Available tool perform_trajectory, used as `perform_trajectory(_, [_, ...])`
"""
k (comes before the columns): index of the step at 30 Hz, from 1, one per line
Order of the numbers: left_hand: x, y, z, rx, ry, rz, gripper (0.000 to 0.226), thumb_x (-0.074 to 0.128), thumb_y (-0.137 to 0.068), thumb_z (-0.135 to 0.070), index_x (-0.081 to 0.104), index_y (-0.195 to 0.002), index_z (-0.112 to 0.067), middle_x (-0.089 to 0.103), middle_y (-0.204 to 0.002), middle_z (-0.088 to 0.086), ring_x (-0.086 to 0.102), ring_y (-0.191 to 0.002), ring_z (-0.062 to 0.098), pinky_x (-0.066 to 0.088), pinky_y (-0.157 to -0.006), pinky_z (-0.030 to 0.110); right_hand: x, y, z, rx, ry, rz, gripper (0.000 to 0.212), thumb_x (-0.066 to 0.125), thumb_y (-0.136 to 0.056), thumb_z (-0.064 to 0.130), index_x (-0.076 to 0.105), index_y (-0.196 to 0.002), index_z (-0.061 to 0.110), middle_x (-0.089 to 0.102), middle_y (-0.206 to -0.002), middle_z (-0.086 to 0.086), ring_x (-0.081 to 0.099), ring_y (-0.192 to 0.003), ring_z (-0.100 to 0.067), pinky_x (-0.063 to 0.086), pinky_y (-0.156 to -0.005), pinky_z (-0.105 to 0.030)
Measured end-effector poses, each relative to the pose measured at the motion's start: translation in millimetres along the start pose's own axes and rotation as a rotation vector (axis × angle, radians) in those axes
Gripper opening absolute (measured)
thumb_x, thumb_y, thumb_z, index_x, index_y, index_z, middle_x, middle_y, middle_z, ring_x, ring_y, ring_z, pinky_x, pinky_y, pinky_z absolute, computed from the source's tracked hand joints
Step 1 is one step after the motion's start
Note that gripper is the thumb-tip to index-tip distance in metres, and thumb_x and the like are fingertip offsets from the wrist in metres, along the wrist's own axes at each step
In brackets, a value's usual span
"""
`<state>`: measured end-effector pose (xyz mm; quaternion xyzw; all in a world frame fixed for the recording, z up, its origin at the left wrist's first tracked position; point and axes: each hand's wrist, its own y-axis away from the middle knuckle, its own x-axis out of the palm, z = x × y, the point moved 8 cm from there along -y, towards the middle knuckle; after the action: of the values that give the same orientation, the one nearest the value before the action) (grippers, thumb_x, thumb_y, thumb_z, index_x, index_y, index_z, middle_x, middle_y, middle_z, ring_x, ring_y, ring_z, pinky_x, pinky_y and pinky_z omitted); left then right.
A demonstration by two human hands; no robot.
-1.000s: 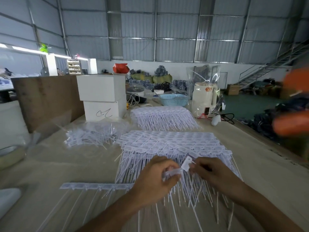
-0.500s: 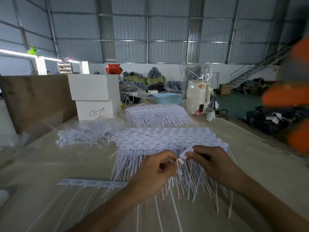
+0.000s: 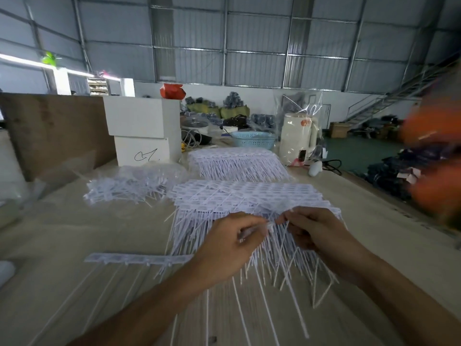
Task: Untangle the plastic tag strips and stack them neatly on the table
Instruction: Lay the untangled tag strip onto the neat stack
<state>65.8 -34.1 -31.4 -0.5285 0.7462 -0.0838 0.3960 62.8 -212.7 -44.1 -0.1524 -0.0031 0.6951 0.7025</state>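
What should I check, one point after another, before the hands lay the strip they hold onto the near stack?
1. Left hand pinches the tag strip: ok.
2. Right hand pinches the same strip: ok, though blur hides the fingertips.
3. Strip free from the tails beneath: cannot tell, the white tails overlap.
4. Near stack lies in even rows, ready to receive it: ok.
5. Single strip at the left lies apart from the stack, out of the way: ok.
6. Tangled pile at the far left is sorted: not ok.
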Motion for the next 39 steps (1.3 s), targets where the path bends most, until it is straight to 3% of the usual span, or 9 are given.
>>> perform_trajectory(4, [-6, 0, -5, 0.025, 0.001, -0.048, 0.024, 0.062, -0.098, -0.021, 0.072, -0.119, -0.023, 0.067, -0.097, -0.02, 0.06, -0.089, -0.003, 0.041, -0.075, 0.01, 8, 11, 18, -0.033, 0.002, 0.064, 0.031, 0.047, -0.105, 0.038, 0.073, -0.104, 0.022, 0.059, -0.07, -0.009, 0.044, -0.05, -0.016, 0.032, -0.043, -0.023])
perform_trajectory(8, [-16, 0, -4, 0.032, 0.037, -0.118, 0.02, 0.069, -0.094, -0.02, 0.068, -0.113, -0.027, 0.071, -0.092, -0.012, 0.065, -0.089, 0.006, 0.047, -0.073, 0.013, 16, 11, 7, 0.125, -0.108, 0.067, 0.033, 0.049, -0.102, 0.044, 0.07, -0.108, 0.019, 0.043, -0.059, -0.004, 0.027, -0.045, -0.013, 0.024, -0.041, -0.021])
perform_trajectory(10, [-15, 0, -5, 0.037, 0.032, -0.127, 0.02, 0.073, -0.091, -0.02, 0.065, -0.109, -0.024, 0.071, -0.092, -0.014, 0.066, -0.089, 0.001, 0.045, -0.073, 0.009, 27, 13, -1, 0.217, -0.2, 0.105, 0.038, 0.057, -0.096, 0.047, 0.067, -0.095, 0.01, 0.036, -0.058, -0.001, 0.022, -0.046, -0.012, 0.02, -0.04, -0.022])
perform_trajectory(12, [-13, 0, -6, 0.057, 0.017, -0.129, 0.022, 0.076, -0.088, -0.021, 0.063, -0.105, -0.021, 0.073, -0.092, -0.014, 0.067, -0.09, -0.004, 0.045, -0.073, 0.007, 37, 15, -6, 0.256, -0.192, 0.163, 0.04, 0.063, -0.089, 0.053, 0.07, -0.079, 0.015, 0.035, -0.059, 0.001, 0.023, -0.046, -0.011, 0.02, -0.039, -0.021])
perform_trajectory(18, [-5, 0, -7, 0.133, -0.072, -0.087, 0.022, 0.073, -0.091, -0.027, 0.062, -0.109, -0.02, 0.071, -0.1, -0.012, 0.066, -0.099, -0.003, 0.053, -0.083, 0.022, 42, 16, -16, 0.311, -0.198, 0.195, 0.038, 0.067, -0.088, 0.046, 0.063, -0.074, 0.011, 0.03, -0.058, 0.004, 0.019, -0.047, -0.01, 0.018, -0.037, -0.019])
perform_trajectory(23, [-6, -2, 10, 0.026, -0.195, 0.039, 0.038, 0.066, -0.092, -0.042, 0.058, -0.128, -0.034, 0.07, -0.111, -0.012, 0.065, -0.102, 0.007, 0.052, -0.092, 0.037, 31, 14, -14, 0.298, -0.253, 0.109, 0.038, 0.061, -0.092, 0.045, 0.05, -0.066, 0.02, 0.028, -0.059, 0.004, 0.019, -0.045, -0.01, 0.015, -0.039, -0.022])
perform_trajectory(27, [-12, 0, 6, 0.073, -0.319, -0.026, 0.021, 0.068, -0.091, -0.035, 0.071, -0.109, -0.025, 0.072, -0.094, -0.008, 0.066, -0.087, 0.013, 0.053, -0.077, 0.039, 41, 17, -16, 0.318, -0.21, 0.145, 0.04, 0.064, -0.085, 0.051, 0.044, -0.066, 0.022, 0.03, -0.059, 0.004, 0.018, -0.048, -0.011, 0.008, -0.047, -0.027])
perform_trajectory(32, [-15, 5, -6, 0.163, -0.45, -0.118, 0.02, 0.07, -0.088, -0.032, 0.074, -0.106, -0.023, 0.073, -0.092, -0.005, 0.064, -0.085, 0.018, 0.051, -0.07, 0.035, 38, 17, -12, 0.306, -0.187, 0.181, 0.045, 0.064, -0.089, 0.048, 0.04, -0.059, 0.024, 0.025, -0.061, 0.002, 0.016, -0.048, -0.012, 0.011, -0.044, -0.025])
perform_trajectory(39, [-20, 8, -13, 0.199, -0.485, -0.185, 0.024, 0.075, -0.086, -0.029, 0.075, -0.108, -0.02, 0.075, -0.096, -0.002, 0.066, -0.09, 0.022, 0.053, -0.074, 0.036, 37, 17, -3, 0.216, -0.029, 0.159, 0.042, 0.066, -0.079, 0.055, 0.052, -0.064, 0.018, 0.033, -0.058, 0.0, 0.021, -0.049, -0.013, 0.019, -0.043, -0.024])
